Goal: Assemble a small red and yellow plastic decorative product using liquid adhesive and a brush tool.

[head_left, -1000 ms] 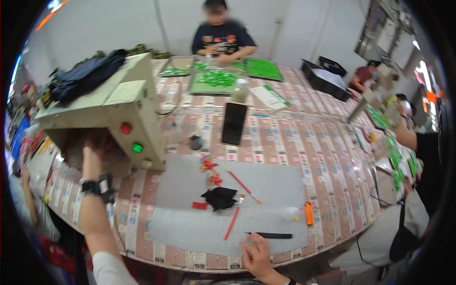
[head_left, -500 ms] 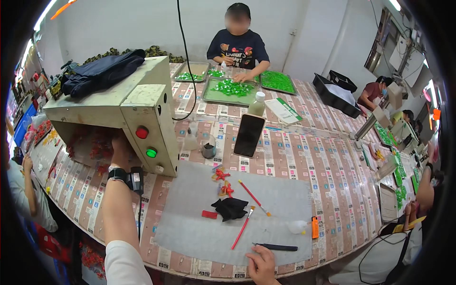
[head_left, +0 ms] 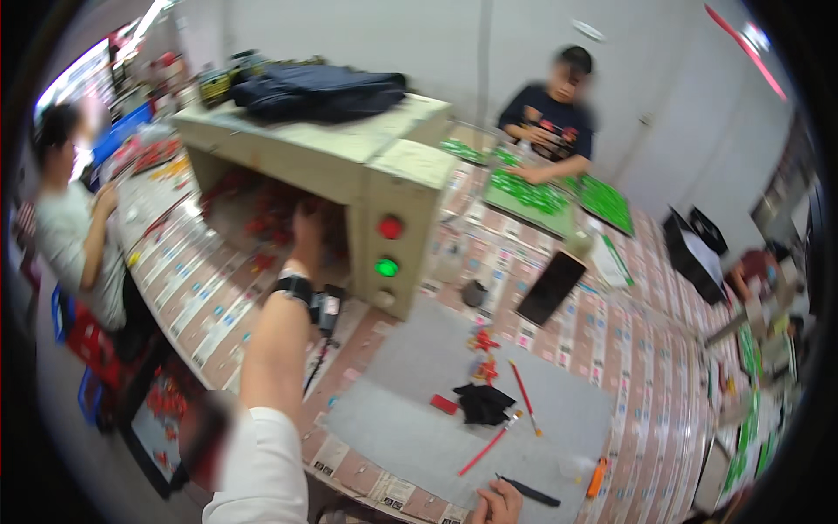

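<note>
My left hand [head_left: 305,229] reaches into the opening of a cream metal box machine [head_left: 410,170], where several small red pieces [head_left: 262,218] lie; its fingers are dim and blurred. A black watch and a small dark device sit on that wrist. My right hand [head_left: 499,504] rests at the near edge of a grey mat [head_left: 384,397], fingers apart and holding nothing, beside the tip of a slim black pointed tool [head_left: 529,492]. On the mat lie a black cloth [head_left: 484,403], a small red block [head_left: 443,403], two red-handled brushes [head_left: 524,393] and red-and-yellow pieces [head_left: 484,349].
Red and green round buttons are on the machine's front; a dark garment [head_left: 319,90] lies on top. A phone [head_left: 551,288] stands beyond the mat. An orange tool [head_left: 597,478] lies at right. Across the table a person handles green pieces on trays [head_left: 532,214]; another sits at left.
The view has swung left, so the scene sits further right and looks tilted and blurred. My left hand stays inside the machine; my right hand stays beside the black tool.
</note>
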The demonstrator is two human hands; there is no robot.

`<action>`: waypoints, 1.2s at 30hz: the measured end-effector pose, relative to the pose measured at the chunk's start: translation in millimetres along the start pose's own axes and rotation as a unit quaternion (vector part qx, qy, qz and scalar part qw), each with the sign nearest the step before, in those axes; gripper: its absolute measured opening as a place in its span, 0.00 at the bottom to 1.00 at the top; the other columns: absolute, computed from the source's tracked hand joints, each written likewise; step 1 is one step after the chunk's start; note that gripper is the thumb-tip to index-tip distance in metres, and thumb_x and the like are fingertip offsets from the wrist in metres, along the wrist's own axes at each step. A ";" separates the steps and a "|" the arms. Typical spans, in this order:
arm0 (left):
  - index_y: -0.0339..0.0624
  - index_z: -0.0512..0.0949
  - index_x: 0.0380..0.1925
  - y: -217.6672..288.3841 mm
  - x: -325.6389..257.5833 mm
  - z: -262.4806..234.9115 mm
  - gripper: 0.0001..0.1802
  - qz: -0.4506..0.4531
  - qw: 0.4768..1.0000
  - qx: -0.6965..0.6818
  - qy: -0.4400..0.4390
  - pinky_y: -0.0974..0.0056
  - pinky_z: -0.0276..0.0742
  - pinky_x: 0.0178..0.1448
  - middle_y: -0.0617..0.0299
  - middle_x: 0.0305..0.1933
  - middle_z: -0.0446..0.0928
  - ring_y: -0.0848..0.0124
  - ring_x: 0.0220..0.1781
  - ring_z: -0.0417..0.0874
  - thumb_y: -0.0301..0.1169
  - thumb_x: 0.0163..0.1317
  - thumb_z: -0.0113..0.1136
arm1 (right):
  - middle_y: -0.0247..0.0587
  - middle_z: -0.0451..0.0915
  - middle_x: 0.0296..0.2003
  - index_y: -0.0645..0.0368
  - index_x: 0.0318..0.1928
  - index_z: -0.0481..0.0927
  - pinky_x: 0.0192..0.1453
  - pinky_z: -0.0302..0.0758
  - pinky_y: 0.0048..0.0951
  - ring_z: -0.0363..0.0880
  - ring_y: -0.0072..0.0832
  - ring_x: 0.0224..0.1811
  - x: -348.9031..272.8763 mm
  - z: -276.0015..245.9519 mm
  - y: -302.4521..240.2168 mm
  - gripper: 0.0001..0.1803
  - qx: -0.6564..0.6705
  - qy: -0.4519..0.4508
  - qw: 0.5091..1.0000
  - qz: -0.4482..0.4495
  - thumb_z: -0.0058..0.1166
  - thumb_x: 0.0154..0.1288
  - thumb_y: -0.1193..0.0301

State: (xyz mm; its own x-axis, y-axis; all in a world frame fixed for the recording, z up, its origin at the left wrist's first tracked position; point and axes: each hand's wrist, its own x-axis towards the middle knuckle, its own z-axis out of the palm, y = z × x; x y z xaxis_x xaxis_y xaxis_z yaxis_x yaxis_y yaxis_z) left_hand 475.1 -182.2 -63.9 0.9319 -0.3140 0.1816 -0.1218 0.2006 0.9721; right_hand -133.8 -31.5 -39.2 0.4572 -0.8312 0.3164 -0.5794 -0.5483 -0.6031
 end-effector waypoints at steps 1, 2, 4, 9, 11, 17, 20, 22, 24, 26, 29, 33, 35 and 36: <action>0.35 0.65 0.51 16.5 -21.5 5.5 0.24 -0.052 0.984 -0.173 0.001 0.62 0.82 0.39 0.51 0.44 0.74 0.63 0.40 0.79 0.30 0.58 0.61 | 0.53 0.74 0.46 0.61 0.41 0.78 0.59 0.63 0.44 0.69 0.49 0.52 -1.9 -0.9 0.8 0.10 -0.004 -0.006 1.000 0.004 0.50 0.58 0.77; 0.35 0.64 0.51 40.2 -40.2 7.7 0.24 -0.101 0.981 -0.166 -0.016 0.63 0.83 0.38 0.50 0.46 0.74 0.62 0.43 0.81 0.31 0.58 0.61 | 0.53 0.74 0.46 0.61 0.41 0.78 0.59 0.63 0.44 0.69 0.49 0.52 -3.2 -2.1 1.9 0.10 -0.013 -0.008 1.000 0.012 0.50 0.58 0.77; 0.38 0.65 0.50 26.5 -19.3 -27.4 0.21 -0.060 0.989 -0.129 0.025 0.67 0.81 0.35 0.58 0.37 0.77 0.64 0.36 0.83 0.33 0.60 0.59 | 0.52 0.74 0.46 0.61 0.41 0.78 0.59 0.63 0.44 0.69 0.49 0.52 -3.4 0.5 0.1 0.10 -0.006 -0.022 1.000 -0.012 0.50 0.57 0.77; 0.33 0.58 0.54 49.2 -37.0 -56.7 0.30 -0.109 0.977 -0.183 -0.012 0.61 0.84 0.40 0.47 0.46 0.73 0.58 0.38 0.83 0.34 0.58 0.62 | 0.51 0.75 0.45 0.62 0.39 0.78 0.58 0.64 0.43 0.70 0.48 0.51 1.7 0.0 -0.9 0.09 -0.021 -0.027 0.999 -0.032 0.50 0.57 0.79; 0.34 0.55 0.55 55.6 -41.5 -60.3 0.32 -0.119 0.974 -0.191 -0.017 0.60 0.84 0.41 0.47 0.46 0.73 0.58 0.38 0.84 0.34 0.59 0.61 | 0.51 0.75 0.44 0.62 0.39 0.78 0.57 0.65 0.43 0.70 0.48 0.51 2.5 -0.2 -1.5 0.09 -0.019 -0.021 0.999 -0.031 0.50 0.57 0.79; 0.40 0.61 0.51 74.8 -56.7 -72.2 0.23 -0.125 0.967 -0.217 -0.047 0.63 0.83 0.38 0.55 0.43 0.75 0.63 0.36 0.83 0.34 0.60 0.59 | 0.51 0.76 0.43 0.62 0.39 0.78 0.57 0.66 0.42 0.71 0.48 0.50 1.6 1.3 -1.1 0.09 -0.026 -0.013 0.999 -0.036 0.49 0.56 0.81; 0.44 0.66 0.44 101.3 -106.6 -69.3 0.15 -0.125 0.966 -0.191 -0.117 0.66 0.81 0.34 0.62 0.38 0.76 0.69 0.31 0.81 0.34 0.61 0.58 | 0.52 0.76 0.43 0.63 0.38 0.78 0.56 0.66 0.42 0.71 0.48 0.50 4.7 -0.7 -6.0 0.09 -0.021 -0.007 0.999 -0.036 0.49 0.56 0.81; 0.46 0.68 0.40 116.3 -149.6 -70.3 0.11 -0.138 0.956 -0.179 -0.187 0.68 0.79 0.32 0.66 0.35 0.75 0.73 0.29 0.80 0.33 0.62 0.57 | 0.52 0.76 0.43 0.62 0.42 0.78 0.56 0.66 0.41 0.72 0.47 0.50 5.5 -2.0 -3.3 0.11 -0.022 -0.010 0.999 -0.038 0.51 0.57 0.79; 0.46 0.67 0.40 127.9 -198.1 -70.9 0.10 -0.167 0.923 -0.227 -0.262 0.67 0.79 0.32 0.65 0.34 0.74 0.73 0.28 0.79 0.32 0.63 0.57 | 0.51 0.76 0.44 0.61 0.42 0.78 0.57 0.66 0.41 0.72 0.46 0.50 7.9 -2.3 2.4 0.13 0.002 -0.007 1.000 -0.027 0.52 0.54 0.79; 0.45 0.65 0.41 130.5 -246.3 -59.8 0.12 -0.194 0.901 -0.230 -0.314 0.65 0.80 0.33 0.63 0.34 0.74 0.72 0.29 0.79 0.31 0.63 0.56 | 0.49 0.75 0.46 0.60 0.39 0.79 0.58 0.66 0.41 0.71 0.45 0.52 15.5 -6.2 4.5 0.14 0.034 0.010 0.999 -0.001 0.53 0.49 0.81; 0.46 0.61 0.46 133.0 -311.6 -56.9 0.16 -0.249 0.865 -0.229 -0.371 0.64 0.79 0.33 0.61 0.37 0.74 0.70 0.30 0.80 0.29 0.63 0.56 | 0.49 0.72 0.51 0.61 0.43 0.78 0.56 0.68 0.39 0.70 0.44 0.53 58.8 -17.9 -37.8 0.18 0.132 -0.025 0.990 -0.052 0.57 0.48 0.79; 0.46 0.62 0.48 139.3 -368.5 -54.0 0.18 -0.310 0.832 -0.243 -0.392 0.66 0.79 0.36 0.59 0.40 0.74 0.70 0.31 0.80 0.29 0.62 0.57 | 0.51 0.70 0.52 0.61 0.54 0.72 0.55 0.70 0.38 0.69 0.44 0.54 97.7 -16.8 -83.0 0.33 0.146 -0.051 0.977 -0.145 0.68 0.45 0.68; 0.45 0.62 0.49 142.6 -383.0 -43.2 0.19 -0.324 0.808 -0.254 -0.421 0.67 0.77 0.41 0.60 0.41 0.73 0.72 0.35 0.79 0.29 0.62 0.58 | 0.50 0.71 0.51 0.61 0.55 0.70 0.54 0.71 0.37 0.69 0.44 0.53 99.6 -17.9 -89.6 0.37 0.148 -0.055 0.978 -0.133 0.70 0.44 0.64; 0.45 0.63 0.50 142.6 -390.1 -38.7 0.19 -0.307 0.815 -0.243 -0.426 0.67 0.76 0.44 0.61 0.42 0.72 0.73 0.38 0.78 0.29 0.62 0.58 | 0.49 0.72 0.50 0.61 0.54 0.71 0.53 0.71 0.37 0.70 0.43 0.52 97.8 -15.8 -88.8 0.36 0.152 -0.056 0.979 -0.121 0.71 0.44 0.64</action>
State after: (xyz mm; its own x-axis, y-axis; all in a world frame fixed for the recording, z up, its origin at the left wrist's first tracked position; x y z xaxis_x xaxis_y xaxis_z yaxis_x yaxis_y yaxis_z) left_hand 107.5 4.8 -1.9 0.1648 -0.9833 -0.0777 0.6211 0.0423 0.7826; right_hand -48.3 -65.6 56.8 0.6380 -0.6551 0.4047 -0.2248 -0.6612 -0.7157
